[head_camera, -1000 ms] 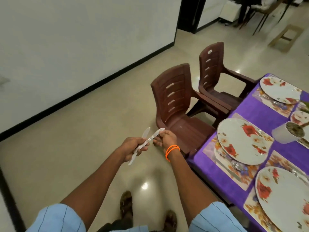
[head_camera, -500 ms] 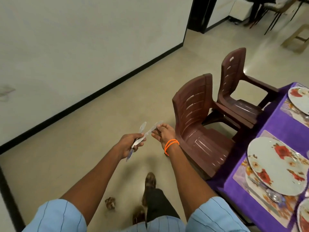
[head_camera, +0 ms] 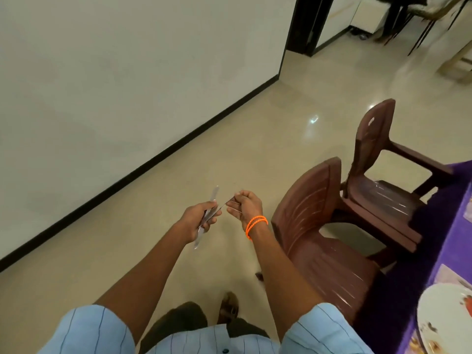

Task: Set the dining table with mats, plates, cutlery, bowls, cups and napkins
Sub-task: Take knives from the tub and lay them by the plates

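My left hand (head_camera: 198, 221) grips a small bunch of steel cutlery (head_camera: 212, 198), one piece sticking up past the fingers and a handle end showing below the palm. My right hand (head_camera: 246, 206), with orange bands on the wrist, pinches the tip of one piece from that bunch. Both hands are out over the floor, left of the chairs. At the right edge, the table with a purple cloth (head_camera: 434, 251) shows one floral plate (head_camera: 444, 318) on a patterned mat (head_camera: 452, 277).
Two brown plastic chairs, the near chair (head_camera: 314, 226) and the far chair (head_camera: 378, 159), stand between me and the table. A white wall with a black skirting (head_camera: 153, 159) runs along the left. Beige floor stretches ahead toward a dark doorway (head_camera: 309, 24).
The view has swung left as I walk, so the table and plates have slid almost out at the right. Both hands keep hold of the cutlery, the right fingers still at one piece's tip.
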